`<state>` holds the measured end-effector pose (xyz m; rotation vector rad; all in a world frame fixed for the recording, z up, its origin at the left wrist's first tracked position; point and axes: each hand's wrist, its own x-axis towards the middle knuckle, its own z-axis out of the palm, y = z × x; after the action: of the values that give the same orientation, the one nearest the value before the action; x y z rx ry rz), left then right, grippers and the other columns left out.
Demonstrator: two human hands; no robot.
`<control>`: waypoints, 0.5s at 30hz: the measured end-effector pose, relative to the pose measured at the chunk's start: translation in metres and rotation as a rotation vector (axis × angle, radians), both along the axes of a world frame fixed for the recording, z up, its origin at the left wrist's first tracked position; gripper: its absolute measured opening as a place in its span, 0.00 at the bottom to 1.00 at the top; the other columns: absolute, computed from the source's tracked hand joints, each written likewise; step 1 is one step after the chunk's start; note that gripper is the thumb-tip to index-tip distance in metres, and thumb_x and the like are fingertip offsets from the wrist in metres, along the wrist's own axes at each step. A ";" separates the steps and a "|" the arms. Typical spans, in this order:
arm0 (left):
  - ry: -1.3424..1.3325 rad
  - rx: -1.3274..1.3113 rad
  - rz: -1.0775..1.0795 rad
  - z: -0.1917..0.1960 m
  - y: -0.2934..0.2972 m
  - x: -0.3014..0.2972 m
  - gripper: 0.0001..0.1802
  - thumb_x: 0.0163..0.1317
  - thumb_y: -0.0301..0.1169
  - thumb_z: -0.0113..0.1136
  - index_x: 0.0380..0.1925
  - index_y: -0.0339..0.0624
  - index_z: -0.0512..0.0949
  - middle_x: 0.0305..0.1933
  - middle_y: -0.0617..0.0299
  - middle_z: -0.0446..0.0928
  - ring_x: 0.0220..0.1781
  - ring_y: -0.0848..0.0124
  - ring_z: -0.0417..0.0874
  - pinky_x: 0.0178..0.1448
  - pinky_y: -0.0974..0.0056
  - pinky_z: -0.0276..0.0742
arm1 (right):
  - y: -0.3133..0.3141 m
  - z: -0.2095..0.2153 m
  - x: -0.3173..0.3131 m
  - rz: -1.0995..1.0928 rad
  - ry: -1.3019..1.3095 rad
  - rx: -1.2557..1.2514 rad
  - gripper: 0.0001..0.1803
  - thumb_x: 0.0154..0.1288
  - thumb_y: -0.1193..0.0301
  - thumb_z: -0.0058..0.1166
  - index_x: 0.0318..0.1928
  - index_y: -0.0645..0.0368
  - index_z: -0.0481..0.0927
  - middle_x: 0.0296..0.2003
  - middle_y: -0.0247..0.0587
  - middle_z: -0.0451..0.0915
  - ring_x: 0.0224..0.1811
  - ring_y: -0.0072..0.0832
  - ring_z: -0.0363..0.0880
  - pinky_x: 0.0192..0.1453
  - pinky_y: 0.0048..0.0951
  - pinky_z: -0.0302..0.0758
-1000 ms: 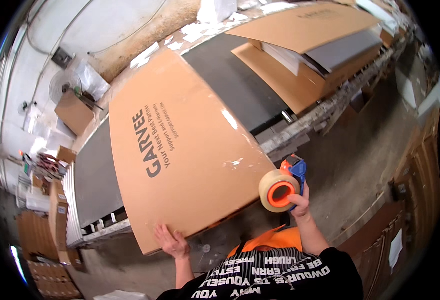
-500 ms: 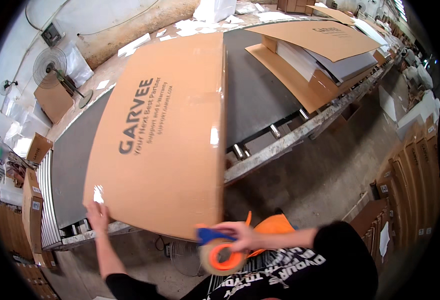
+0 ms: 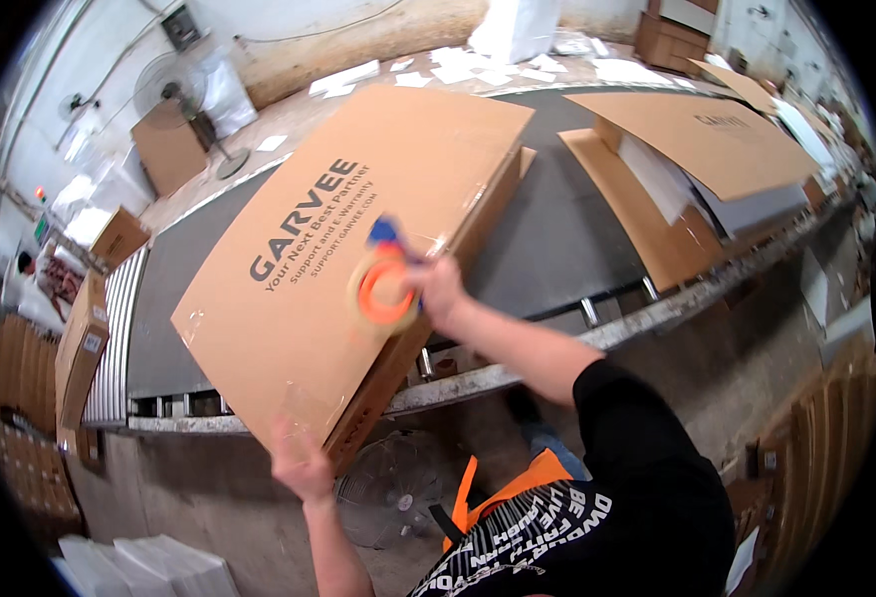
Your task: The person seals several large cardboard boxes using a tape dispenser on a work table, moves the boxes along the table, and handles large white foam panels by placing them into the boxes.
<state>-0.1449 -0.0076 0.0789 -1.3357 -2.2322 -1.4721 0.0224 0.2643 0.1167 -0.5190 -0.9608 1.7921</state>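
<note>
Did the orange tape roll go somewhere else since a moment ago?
Yes. The orange tape roll in the right hand has gone up from below the conveyor edge onto the top of the big cardboard box.

Tape dispenser [image 3: 386, 284] motion-blurred, left hand [image 3: 301, 466] fingers hidden — behind box [image 3: 348, 249] corner
</note>
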 end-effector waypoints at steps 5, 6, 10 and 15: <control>0.177 -0.175 0.090 0.007 0.144 0.064 0.18 0.60 0.33 0.61 0.48 0.35 0.79 0.57 0.45 0.77 0.62 0.45 0.75 0.64 0.49 0.71 | 0.247 0.023 0.031 -0.264 -0.687 0.163 0.25 0.46 0.69 0.60 0.47 0.69 0.80 0.36 0.38 0.80 0.38 0.26 0.78 0.47 0.27 0.75; 0.180 -0.185 0.134 -0.008 0.159 0.063 0.18 0.60 0.33 0.61 0.48 0.35 0.79 0.57 0.45 0.77 0.62 0.45 0.75 0.64 0.49 0.71 | 0.270 0.020 0.031 -0.220 -0.678 0.172 0.25 0.46 0.69 0.60 0.47 0.69 0.80 0.36 0.38 0.80 0.38 0.26 0.78 0.47 0.27 0.75; 0.546 -0.448 0.364 -0.028 0.194 0.068 0.20 0.64 0.39 0.53 0.50 0.37 0.79 0.57 0.48 0.78 0.60 0.43 0.76 0.65 0.48 0.70 | 0.382 -0.018 0.080 -0.945 -1.198 0.324 0.49 0.42 0.40 0.69 0.56 0.66 0.73 0.51 0.55 0.77 0.55 0.47 0.74 0.65 0.44 0.65; 0.459 -0.442 0.322 -0.018 0.217 0.084 0.21 0.63 0.39 0.52 0.51 0.39 0.79 0.56 0.53 0.79 0.60 0.44 0.77 0.66 0.46 0.68 | 0.500 -0.071 0.186 -0.537 -0.429 -0.218 0.36 0.48 0.68 0.75 0.55 0.73 0.74 0.49 0.46 0.80 0.46 0.35 0.81 0.50 0.35 0.80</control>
<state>-0.0605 0.2096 0.0606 -1.1816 -2.3702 -0.5176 0.2079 0.7639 0.0461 -1.2136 -0.8050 1.3209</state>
